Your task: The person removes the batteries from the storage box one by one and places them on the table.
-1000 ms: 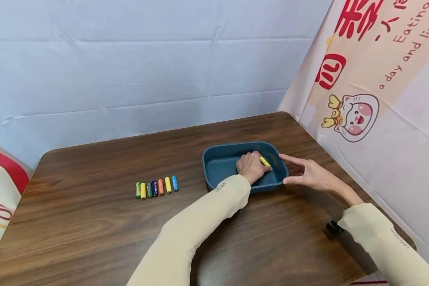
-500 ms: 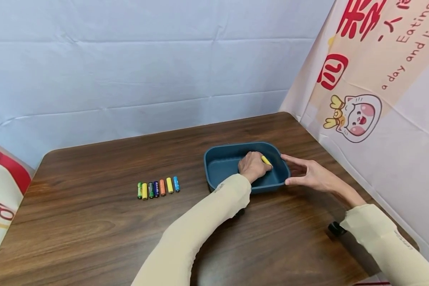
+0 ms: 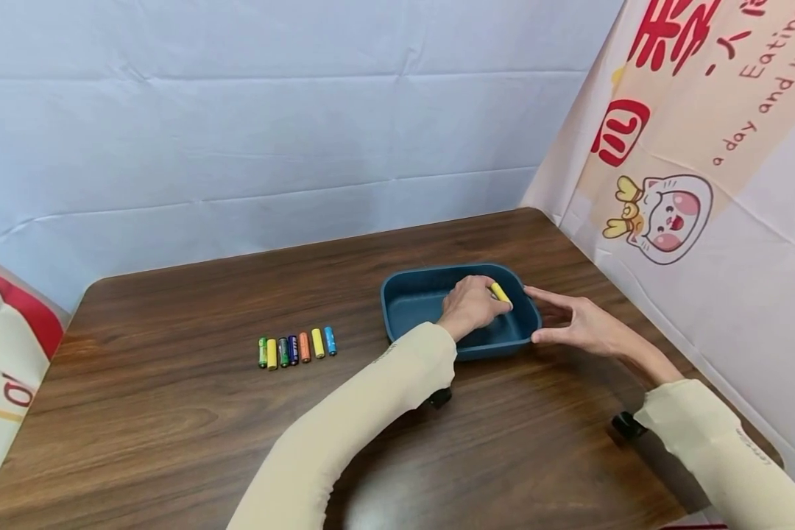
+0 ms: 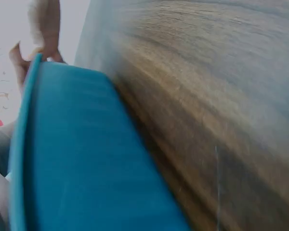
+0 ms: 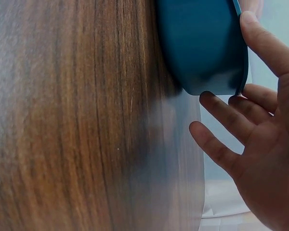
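Note:
My left hand (image 3: 469,302) is inside a blue plastic bin (image 3: 397,277) and pinches a yellow battery (image 3: 501,293) near its right end wall. The battery is tilted, its lower end hidden by the fingers. My right hand (image 3: 579,324) is spread at the bin's right end, thumb toward the near corner and a finger farther back along the rim. In the right wrist view, its thumb (image 5: 267,41) touches the rim and the straight fingers (image 5: 229,115) reach to the outer wall. In the left wrist view the bin's outer side (image 4: 91,159) fills much of the picture.
On the brown wooden table (image 3: 172,427), left of the bin, several batteries (image 3: 305,346) in mixed colours lie side by side in a row. A white sheet (image 3: 252,132) hangs behind the table, and a printed cloth (image 3: 722,199) borders it on the right.
My left hand has risen slightly within the bin, lifting the yellow battery a little up and to the right. My right hand stays at the bin's end. The whole view has shifted slightly.

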`<state>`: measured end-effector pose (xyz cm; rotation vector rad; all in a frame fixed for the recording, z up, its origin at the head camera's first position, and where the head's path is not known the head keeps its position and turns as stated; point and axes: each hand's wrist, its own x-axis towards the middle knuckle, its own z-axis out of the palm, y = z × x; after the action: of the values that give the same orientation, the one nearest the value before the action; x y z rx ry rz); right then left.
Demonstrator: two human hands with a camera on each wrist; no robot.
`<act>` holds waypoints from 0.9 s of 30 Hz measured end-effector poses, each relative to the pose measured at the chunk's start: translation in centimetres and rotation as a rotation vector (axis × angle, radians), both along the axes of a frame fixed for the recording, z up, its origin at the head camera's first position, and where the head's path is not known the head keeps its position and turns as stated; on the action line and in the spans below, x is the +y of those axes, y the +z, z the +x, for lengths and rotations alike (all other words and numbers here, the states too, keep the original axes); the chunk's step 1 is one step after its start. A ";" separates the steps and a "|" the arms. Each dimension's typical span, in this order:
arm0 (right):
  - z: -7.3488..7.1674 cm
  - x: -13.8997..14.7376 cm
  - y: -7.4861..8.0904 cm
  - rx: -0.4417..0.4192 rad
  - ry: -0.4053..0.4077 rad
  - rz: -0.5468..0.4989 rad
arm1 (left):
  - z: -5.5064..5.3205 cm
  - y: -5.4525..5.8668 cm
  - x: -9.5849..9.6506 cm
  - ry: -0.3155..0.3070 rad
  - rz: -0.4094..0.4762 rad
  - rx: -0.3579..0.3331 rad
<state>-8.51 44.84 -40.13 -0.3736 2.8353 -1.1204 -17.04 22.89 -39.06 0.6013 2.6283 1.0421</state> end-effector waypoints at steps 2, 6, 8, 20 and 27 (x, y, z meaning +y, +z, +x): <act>0.0 0.0 0.1 -0.005 -0.004 0.004 | 0.0 0.4 -0.8 -0.022 0.036 0.003; 0.0 0.0 0.1 -0.012 -0.005 0.010 | 0.0 0.9 -2.5 -0.067 0.105 -0.009; 0.0 0.0 0.1 -0.012 -0.010 0.015 | 0.0 1.1 -3.3 -0.094 0.134 -0.019; 0.3 -0.1 0.3 -0.022 -0.048 0.041 | 0.0 2.8 -8.5 -0.179 0.184 -0.053; 0.2 -0.2 0.1 -0.013 -0.039 0.030 | -0.4 3.6 -13.4 -0.229 0.178 0.007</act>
<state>-8.29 44.68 -40.02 -0.3092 2.8561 -1.0820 -17.42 9.45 -35.44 0.9219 2.4161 1.2080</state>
